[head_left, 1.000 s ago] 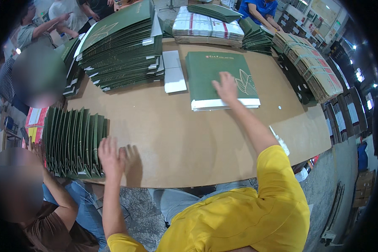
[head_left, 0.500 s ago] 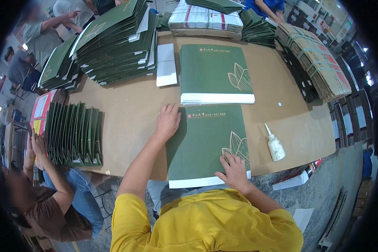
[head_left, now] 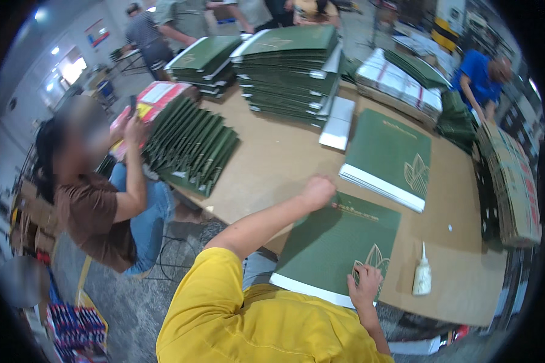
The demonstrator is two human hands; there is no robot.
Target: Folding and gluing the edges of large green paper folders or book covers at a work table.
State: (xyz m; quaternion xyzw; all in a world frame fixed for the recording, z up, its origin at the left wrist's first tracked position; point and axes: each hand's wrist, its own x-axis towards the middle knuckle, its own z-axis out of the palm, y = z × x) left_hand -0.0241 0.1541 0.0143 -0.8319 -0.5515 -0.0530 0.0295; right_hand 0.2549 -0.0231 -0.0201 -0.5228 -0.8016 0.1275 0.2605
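A flat green printed sheet (head_left: 327,251) lies on the table before me, with a gold leaf outline and a white strip along its near edge. At its upper left corner is my left hand (head_left: 319,192), its fingers curled in and slightly blurred. Whether it pinches the corner is hidden. Low on the sheet, over the leaf outline, my right hand (head_left: 365,284) rests with fingers apart. Just beyond lies a stack of matching green sheets (head_left: 387,151). A white squeeze bottle (head_left: 422,275) with a thin nozzle stands to the right of my right hand.
Tall green stacks (head_left: 284,78) and a narrow white card (head_left: 337,124) are at the back. Fanned green pieces (head_left: 191,142) stand at left, beside a seated person in brown (head_left: 100,212). Strapped bundles (head_left: 508,181) line the right side. A person in blue (head_left: 481,78) works beyond.
The view has swung left and tilted, showing more of the person in brown. My left hand has curled its fingers at the sheet's corner. My right hand stays over the leaf outline.
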